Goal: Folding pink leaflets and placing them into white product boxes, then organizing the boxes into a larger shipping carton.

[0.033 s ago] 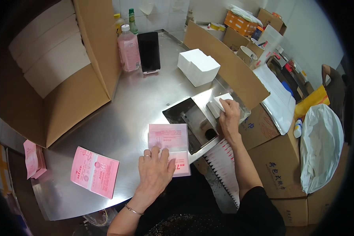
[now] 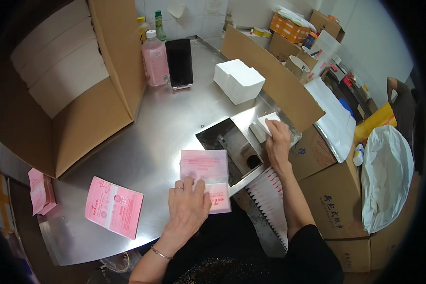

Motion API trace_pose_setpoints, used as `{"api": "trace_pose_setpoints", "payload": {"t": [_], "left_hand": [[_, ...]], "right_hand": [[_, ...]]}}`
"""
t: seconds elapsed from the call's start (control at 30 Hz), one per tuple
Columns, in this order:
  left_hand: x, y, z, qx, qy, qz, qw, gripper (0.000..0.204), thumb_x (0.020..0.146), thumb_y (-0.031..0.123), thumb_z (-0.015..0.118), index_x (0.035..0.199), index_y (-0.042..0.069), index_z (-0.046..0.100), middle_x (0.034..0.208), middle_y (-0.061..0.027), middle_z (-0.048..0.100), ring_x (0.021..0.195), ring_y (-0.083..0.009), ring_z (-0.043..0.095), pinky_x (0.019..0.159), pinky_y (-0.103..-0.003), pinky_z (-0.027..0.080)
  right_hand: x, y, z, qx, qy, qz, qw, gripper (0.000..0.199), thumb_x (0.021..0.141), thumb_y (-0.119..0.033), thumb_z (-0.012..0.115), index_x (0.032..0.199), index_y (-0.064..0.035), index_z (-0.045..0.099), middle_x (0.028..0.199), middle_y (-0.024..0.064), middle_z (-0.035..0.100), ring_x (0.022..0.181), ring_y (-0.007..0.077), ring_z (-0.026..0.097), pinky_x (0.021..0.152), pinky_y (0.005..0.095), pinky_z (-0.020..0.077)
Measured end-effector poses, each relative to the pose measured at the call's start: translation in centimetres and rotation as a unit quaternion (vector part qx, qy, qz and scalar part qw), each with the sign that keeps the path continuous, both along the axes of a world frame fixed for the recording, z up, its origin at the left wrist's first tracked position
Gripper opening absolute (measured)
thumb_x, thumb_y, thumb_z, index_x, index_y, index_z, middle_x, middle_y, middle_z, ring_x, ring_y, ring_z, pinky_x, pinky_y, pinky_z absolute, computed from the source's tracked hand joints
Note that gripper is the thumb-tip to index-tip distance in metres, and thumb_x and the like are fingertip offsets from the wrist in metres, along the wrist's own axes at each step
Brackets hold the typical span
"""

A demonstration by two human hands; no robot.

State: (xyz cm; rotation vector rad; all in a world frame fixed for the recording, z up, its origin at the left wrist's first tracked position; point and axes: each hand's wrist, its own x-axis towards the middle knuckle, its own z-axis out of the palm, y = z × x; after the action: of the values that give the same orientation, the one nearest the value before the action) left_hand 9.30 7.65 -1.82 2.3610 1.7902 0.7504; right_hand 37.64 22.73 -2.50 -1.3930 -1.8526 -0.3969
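My left hand (image 2: 190, 203), with a ring on one finger, lies over pink printed plastic wrappers (image 2: 203, 163) near the table's front edge. Its fingers are stretched out and press on the film; the palm covers part of the stack. At the right, my right hand (image 2: 278, 139) is closed on a small stack of white folded tissues (image 2: 269, 119), thumb and fingers pinching its near end. This stack rests beside a dark rectangular opening (image 2: 229, 146) with a metal rim. A larger white tissue block (image 2: 240, 81) sits farther back.
Another pink wrapper stack (image 2: 114, 207) lies at left on the steel table (image 2: 161, 128). A big open carton (image 2: 92, 111) with white blocks stands far left. Behind are a black phone (image 2: 179, 64) and a pink bottle (image 2: 155, 59). Cartons (image 2: 333, 194) and a white bag (image 2: 387, 177) fill the right.
My left hand and the wrappers under it have shifted slightly to the right. My right hand has moved a little to the right, still on the tissues.
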Motion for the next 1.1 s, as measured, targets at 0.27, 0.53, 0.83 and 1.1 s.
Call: {"api": "trace_pose_setpoints", "payload": {"t": [0.27,0.53,0.83,1.1], "left_hand": [[-2.2,-0.3,2.4,-0.015,-0.030,-0.004,0.999,0.064,0.077,0.017,0.071,0.137,0.004,0.053,0.096,-0.0165,0.053,0.091,-0.0320,0.053,0.076,-0.043,0.043],[-3.5,-2.9,2.0,-0.031,-0.106,-0.007,0.994,0.062,0.079,0.003,0.069,0.138,0.004,0.054,0.099,-0.0134,0.054,0.091,-0.0322,0.052,0.079,-0.041,0.042],[-10.5,-8.7,1.9,0.088,0.036,0.325,0.941,0.028,0.073,0.004,0.065,0.101,0.005,0.059,0.124,-0.0202,0.054,0.122,-0.0424,0.048,0.106,-0.055,0.032],[-13.3,-9.1,1.2,-0.015,0.094,0.272,0.957,0.033,0.082,-0.003,0.057,0.114,0.003,0.059,0.102,-0.0167,0.060,0.107,-0.0368,0.053,0.103,-0.051,0.034]], "right_hand": [[-12.0,-12.8,-0.2,-0.051,-0.148,0.390,0.907,0.051,0.076,-0.012,0.065,0.124,0.0025,0.061,0.120,0.0274,0.060,0.118,0.0437,0.059,0.109,0.0693,0.0335],[-12.2,-1.8,-2.2,-0.334,-0.144,0.222,0.905,0.030,0.088,-0.013,0.057,0.114,0.0018,0.060,0.112,0.0204,0.065,0.114,0.0364,0.059,0.104,0.0646,0.0375],[-6.4,-3.5,1.0,-0.067,-0.074,0.076,0.992,0.012,0.081,-0.007,0.065,0.092,-0.0031,0.065,0.080,0.0136,0.065,0.072,0.0340,0.064,0.065,0.0452,0.0496],[-0.8,0.5,-1.9,-0.018,-0.122,-0.099,0.987,0.015,0.089,-0.018,0.068,0.093,-0.0032,0.066,0.089,0.0117,0.058,0.092,0.0294,0.056,0.083,0.0431,0.0432]]}}
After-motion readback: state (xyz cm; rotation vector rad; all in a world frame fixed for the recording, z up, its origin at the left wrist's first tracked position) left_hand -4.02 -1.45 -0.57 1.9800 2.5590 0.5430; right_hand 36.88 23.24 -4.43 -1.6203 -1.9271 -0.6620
